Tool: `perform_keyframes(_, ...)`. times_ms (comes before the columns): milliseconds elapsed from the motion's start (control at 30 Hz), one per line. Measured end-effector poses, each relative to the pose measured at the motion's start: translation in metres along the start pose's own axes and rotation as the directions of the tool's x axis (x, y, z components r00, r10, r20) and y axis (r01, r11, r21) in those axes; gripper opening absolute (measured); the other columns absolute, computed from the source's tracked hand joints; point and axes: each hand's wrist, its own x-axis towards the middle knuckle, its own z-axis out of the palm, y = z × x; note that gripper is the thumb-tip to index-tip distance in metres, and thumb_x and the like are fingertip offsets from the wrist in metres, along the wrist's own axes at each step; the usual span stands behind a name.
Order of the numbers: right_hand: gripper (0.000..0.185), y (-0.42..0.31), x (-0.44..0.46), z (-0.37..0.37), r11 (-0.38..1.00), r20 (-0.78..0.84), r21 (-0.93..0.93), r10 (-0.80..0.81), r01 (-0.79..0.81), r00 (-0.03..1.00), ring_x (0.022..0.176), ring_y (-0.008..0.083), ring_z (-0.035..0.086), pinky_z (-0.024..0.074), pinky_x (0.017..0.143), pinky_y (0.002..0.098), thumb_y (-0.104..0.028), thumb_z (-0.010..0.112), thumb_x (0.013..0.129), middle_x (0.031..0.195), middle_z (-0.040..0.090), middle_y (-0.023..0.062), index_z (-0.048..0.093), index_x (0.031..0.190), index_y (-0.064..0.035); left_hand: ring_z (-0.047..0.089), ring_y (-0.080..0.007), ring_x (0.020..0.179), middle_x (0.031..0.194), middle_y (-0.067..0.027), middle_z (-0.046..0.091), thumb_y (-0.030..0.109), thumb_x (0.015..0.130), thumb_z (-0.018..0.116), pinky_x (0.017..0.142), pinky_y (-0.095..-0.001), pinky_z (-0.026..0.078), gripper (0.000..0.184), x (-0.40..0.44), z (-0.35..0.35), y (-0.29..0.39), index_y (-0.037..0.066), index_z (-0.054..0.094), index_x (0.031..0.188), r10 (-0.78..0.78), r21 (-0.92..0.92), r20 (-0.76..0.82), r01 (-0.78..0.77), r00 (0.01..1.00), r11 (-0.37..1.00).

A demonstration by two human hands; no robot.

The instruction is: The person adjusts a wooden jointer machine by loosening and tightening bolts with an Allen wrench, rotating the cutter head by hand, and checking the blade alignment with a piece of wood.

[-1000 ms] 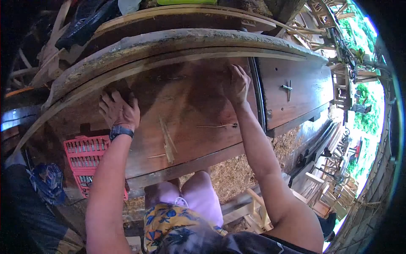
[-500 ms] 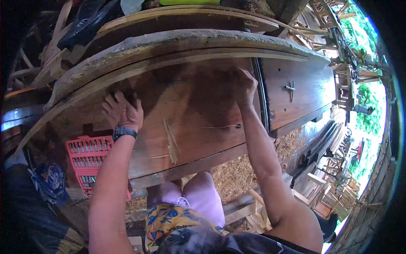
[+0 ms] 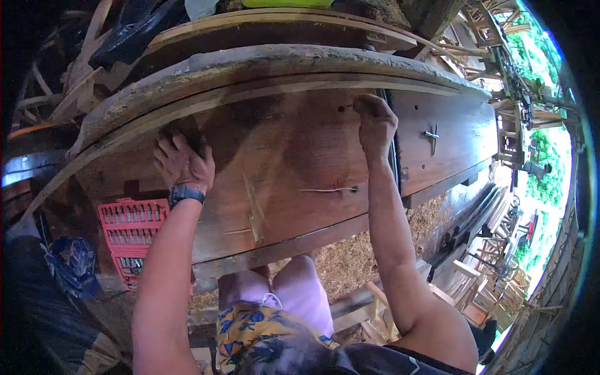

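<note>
My left hand [image 3: 183, 161], a watch on its wrist, lies with fingers spread on the dark brown wooden board [image 3: 281, 169]. Curled closed at the board's far right is my right hand [image 3: 377, 125], beside a small dark hole [image 3: 341, 109]; what its fingers hold, if anything, is hidden. A splintered wood sliver [image 3: 254, 209] and a thin pale strip [image 3: 328, 189] lie between my arms, the strip ending at another hole. Right of the dark gap, a metal T-shaped tool [image 3: 432, 135] rests on a second board panel [image 3: 459, 144].
A red case of sockets and bits [image 3: 132, 219] stands open by my left forearm, near a blue plastic bag [image 3: 72, 265]. A long rough-edged plank [image 3: 281, 55] runs along the board's far side. Wood shavings [image 3: 344, 250] cover the floor.
My right hand has shifted to the right and slightly toward me, uncovering the dark hole beside it. My left hand stays flat in nearly the same spot.
</note>
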Motion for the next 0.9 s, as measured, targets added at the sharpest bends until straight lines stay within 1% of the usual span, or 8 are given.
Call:
perform_keyframes(33, 0.011, 0.001, -0.003, 0.001, 1.000, 0.020, 0.001, 0.014, -0.015, 1.000, 0.087, 0.0143, 0.068, 0.0543, 0.080, 0.0274, 0.002, 0.069, 0.089, 0.094, 0.073, 0.0081, 0.071, 0.100, 0.0034, 0.028, -0.0500, 0.142, 0.153, -0.0287, 0.032, 0.057, 0.094, 0.048, 0.118, -0.0594, 0.020, 0.075, 0.000, 0.001, 0.000, 0.004, 0.041, 0.147, -0.011, -0.002, -0.005, 0.011, 1.000, 1.000)
perform_keyframes(67, 0.014, 0.001, -0.004, -0.001, 0.939, 0.084, -0.296, -0.154, 0.173, 0.984, 0.085, 0.0125, 0.067, 0.0534, 0.078, 0.0267, 0.001, 0.071, 0.086, 0.093, 0.073, 0.0080, 0.071, 0.099, 0.0015, 0.029, -0.0499, 0.142, 0.153, -0.0288, 0.032, 0.057, 0.094, 0.048, 0.118, -0.0594, 0.021, 0.076, 0.000, 0.004, 0.001, 0.004, 0.040, 0.148, -0.020, -0.004, -0.010, 0.020, 1.000, 1.000)
perform_keyframes(267, 0.016, 0.003, -0.013, 0.011, 0.979, 0.052, -0.201, 0.040, -0.029, 0.998, 0.086, 0.0235, 0.071, 0.0548, 0.074, 0.0324, -0.010, 0.073, 0.083, 0.096, 0.073, 0.0126, 0.073, 0.098, -0.0029, 0.037, -0.0476, 0.134, 0.147, -0.0273, 0.037, 0.050, 0.089, 0.059, 0.110, -0.0591, 0.031, 0.071, -0.001, 0.004, 0.001, 0.003, 0.044, 0.141, 0.007, -0.019, -0.105, -0.009, 0.994, 1.000)
perform_keyframes(367, 0.019, 0.066, 0.000, 0.008, 0.618, 0.174, -0.575, -0.549, 0.537, 0.818, 0.086, 0.0326, 0.070, 0.0554, 0.073, 0.0382, -0.015, 0.071, 0.083, 0.096, 0.073, 0.0152, 0.073, 0.097, -0.0033, 0.037, -0.0479, 0.133, 0.148, -0.0278, 0.036, 0.050, 0.089, 0.059, 0.111, -0.0592, 0.030, 0.072, -0.002, 0.001, 0.002, 0.003, 0.044, 0.141, 0.005, -0.025, -0.100, -0.007, 0.995, 1.000)
perform_keyframes(567, 0.015, 0.049, 0.000, 0.002, 0.844, 0.184, -0.350, -0.363, 0.406, 0.913, 0.082, 0.0353, 0.069, 0.0550, 0.070, 0.0429, -0.020, 0.072, 0.083, 0.093, 0.072, 0.0144, 0.073, 0.091, -0.0077, 0.036, -0.0483, 0.136, 0.150, -0.0293, 0.034, 0.053, 0.090, 0.056, 0.113, -0.0592, 0.027, 0.073, 0.001, -0.008, 0.003, 0.003, 0.045, 0.142, -0.004, -0.063, -0.040, 0.002, 0.999, 0.998)
perform_keyframes(667, 0.013, 0.029, 0.000, 0.003, 0.720, 0.322, -0.505, -0.356, 0.477, 0.878, 0.080, 0.0356, 0.069, 0.0550, 0.070, 0.0442, -0.021, 0.073, 0.082, 0.089, 0.072, 0.0133, 0.071, 0.087, -0.0095, 0.035, -0.0488, 0.136, 0.149, -0.0298, 0.034, 0.053, 0.090, 0.055, 0.114, -0.0589, 0.027, 0.073, -0.002, -0.003, 0.002, 0.003, 0.044, 0.142, -0.003, -0.052, -0.058, 0.000, 0.998, 0.999)
perform_keyframes(767, 0.015, 0.075, 0.001, 0.003, 0.632, 0.226, -0.553, -0.514, 0.543, 0.828, 0.081, 0.0353, 0.069, 0.0548, 0.070, 0.0441, -0.023, 0.073, 0.082, 0.089, 0.071, 0.0126, 0.071, 0.088, -0.0096, 0.036, -0.0489, 0.134, 0.147, -0.0293, 0.037, 0.054, 0.091, 0.054, 0.111, -0.0593, 0.029, 0.070, 0.001, 0.002, -0.002, 0.003, 0.046, 0.138, 0.030, -0.070, -0.137, -0.040, 0.990, 0.997)
perform_keyframes(900, 0.019, 0.041, 0.001, 0.008, 0.697, 0.224, -0.487, -0.484, 0.527, 0.846, 0.082, 0.0363, 0.069, 0.0545, 0.071, 0.0437, -0.025, 0.073, 0.082, 0.090, 0.071, 0.0141, 0.071, 0.092, -0.0091, 0.038, -0.0474, 0.133, 0.145, -0.0282, 0.038, 0.053, 0.089, 0.057, 0.110, -0.0587, 0.031, 0.065, 0.002, 0.002, 0.001, 0.002, 0.050, 0.129, 0.023, -0.101, -0.151, -0.038, 0.988, 0.994)
